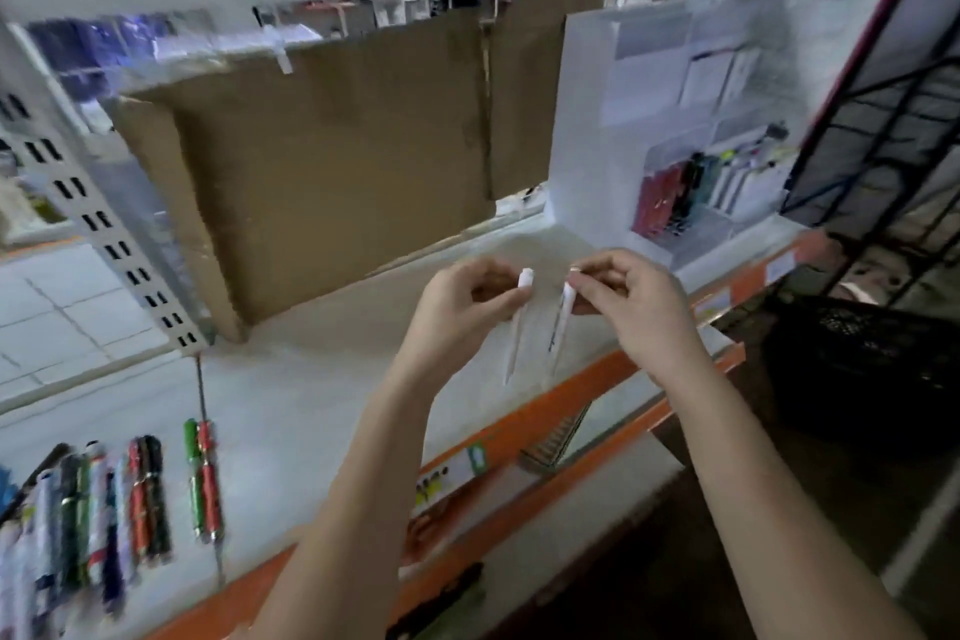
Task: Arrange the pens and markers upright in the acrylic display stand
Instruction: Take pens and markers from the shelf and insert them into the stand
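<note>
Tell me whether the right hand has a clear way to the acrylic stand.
Probably yes: the right hand, pinching a white pen, sits just short of the acrylic stand, with only bare shelf between.

Left hand (pixel 467 299), right hand (pixel 631 299) raised side by side, fingers (pixel 592 276) pinching.

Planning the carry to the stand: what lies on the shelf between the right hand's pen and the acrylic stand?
In the head view, only bare white shelf lies between the right hand, holding its white pen, and the acrylic stand.
</note>
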Action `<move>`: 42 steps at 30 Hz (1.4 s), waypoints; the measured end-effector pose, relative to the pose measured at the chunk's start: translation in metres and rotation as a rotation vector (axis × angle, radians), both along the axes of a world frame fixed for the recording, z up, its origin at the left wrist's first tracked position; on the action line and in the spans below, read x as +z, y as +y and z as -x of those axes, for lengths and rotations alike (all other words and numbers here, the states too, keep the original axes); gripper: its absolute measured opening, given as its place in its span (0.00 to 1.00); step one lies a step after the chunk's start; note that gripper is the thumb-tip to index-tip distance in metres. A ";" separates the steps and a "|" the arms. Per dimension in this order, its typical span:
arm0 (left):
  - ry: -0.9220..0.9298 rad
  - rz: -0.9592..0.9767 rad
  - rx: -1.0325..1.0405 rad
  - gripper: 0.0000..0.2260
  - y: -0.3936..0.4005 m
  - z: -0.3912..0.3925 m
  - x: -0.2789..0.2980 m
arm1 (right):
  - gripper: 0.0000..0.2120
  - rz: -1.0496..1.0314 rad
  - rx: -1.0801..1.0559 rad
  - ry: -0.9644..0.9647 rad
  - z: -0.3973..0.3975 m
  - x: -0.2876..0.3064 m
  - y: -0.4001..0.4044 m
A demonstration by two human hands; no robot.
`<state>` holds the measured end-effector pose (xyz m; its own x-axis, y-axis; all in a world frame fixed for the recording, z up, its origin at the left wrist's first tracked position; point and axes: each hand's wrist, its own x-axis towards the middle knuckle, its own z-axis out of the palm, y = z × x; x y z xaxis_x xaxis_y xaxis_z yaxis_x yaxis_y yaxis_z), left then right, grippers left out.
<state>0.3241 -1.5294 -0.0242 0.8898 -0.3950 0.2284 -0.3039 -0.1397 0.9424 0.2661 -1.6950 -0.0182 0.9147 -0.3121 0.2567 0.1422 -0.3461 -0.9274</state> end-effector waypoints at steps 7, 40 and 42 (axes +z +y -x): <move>0.003 0.079 -0.156 0.05 -0.121 -0.007 0.018 | 0.03 0.172 -0.125 -0.071 0.009 0.017 -0.111; -0.330 0.203 0.131 0.06 -0.460 -0.215 0.093 | 0.05 0.345 -0.054 -0.498 -0.249 0.097 -0.450; -0.326 0.201 0.209 0.04 -0.467 -0.222 0.092 | 0.06 0.328 0.005 -0.500 -0.266 0.097 -0.459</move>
<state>0.5458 -1.9960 0.0677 0.8148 -0.1327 0.5644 -0.5744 -0.0531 0.8168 0.5322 -2.1540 0.0783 0.6592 -0.1398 0.7389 0.5367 -0.6009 -0.5924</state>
